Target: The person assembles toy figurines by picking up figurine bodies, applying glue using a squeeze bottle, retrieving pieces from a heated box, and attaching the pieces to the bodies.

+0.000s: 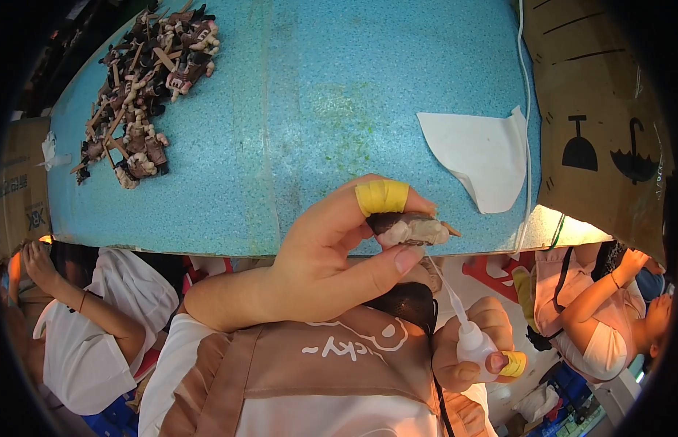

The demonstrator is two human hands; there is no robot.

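— What's the left hand (332, 255) got?

— A small brown-and-cream figure piece (410, 229), pinched between thumb and a yellow-taped forefinger, right over the near edge of the blue surface (317, 95).

— And the right hand (474, 346)?

— Lower down, wrapped round a small white squeeze bottle (476, 344), its thin nozzle pointing up to the underside of the piece.

— Anything else up there?

— A heap of similar pieces (146, 87) far left, a white paper sheet (481, 153) to the right, and a cardboard box (608, 124) beyond.

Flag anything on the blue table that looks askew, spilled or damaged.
The white paper sheet hangs over the blue table edge with one corner curled up. Faint green specks stain the middle. The pile of small figures lies jumbled.
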